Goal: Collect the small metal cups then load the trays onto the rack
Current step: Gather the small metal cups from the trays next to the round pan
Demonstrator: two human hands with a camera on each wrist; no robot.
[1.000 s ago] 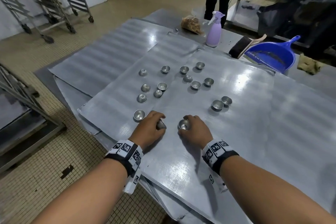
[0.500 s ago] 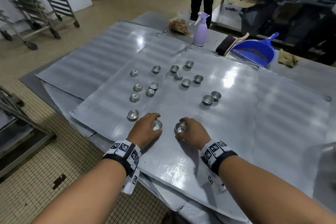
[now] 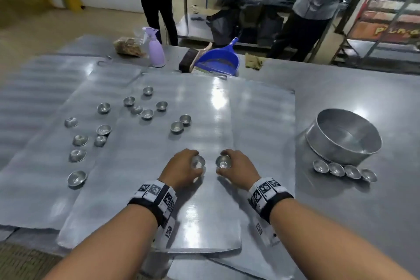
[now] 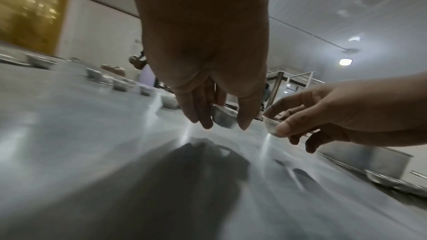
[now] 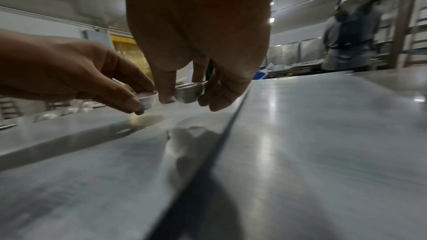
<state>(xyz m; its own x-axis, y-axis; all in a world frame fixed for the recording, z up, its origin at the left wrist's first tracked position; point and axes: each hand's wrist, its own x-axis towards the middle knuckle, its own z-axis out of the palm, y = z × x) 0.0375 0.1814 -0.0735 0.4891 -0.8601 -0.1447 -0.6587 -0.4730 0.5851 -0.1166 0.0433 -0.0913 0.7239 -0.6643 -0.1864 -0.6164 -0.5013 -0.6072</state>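
My left hand (image 3: 181, 169) pinches a small metal cup (image 3: 198, 162) just above the flat metal tray (image 3: 204, 218); in the left wrist view the same cup (image 4: 224, 119) sits between its fingertips. My right hand (image 3: 237, 171) holds another small cup (image 3: 223, 162) by the rim, a hand's width to the right, also seen as a cup (image 5: 190, 92) in the right wrist view. Several loose cups (image 3: 77, 178) lie scattered on the trays to the left and ahead.
A round metal pan (image 3: 343, 136) stands at the right with a row of cups (image 3: 344, 170) in front of it. A lilac spray bottle (image 3: 155, 49), a blue dustpan (image 3: 219, 59) and a brush sit at the back. Two people stand beyond the table.
Both hands have lifted their cups off the tray and shifted right with them. The head view has swung right, bringing the round pan and its row of cups into sight.
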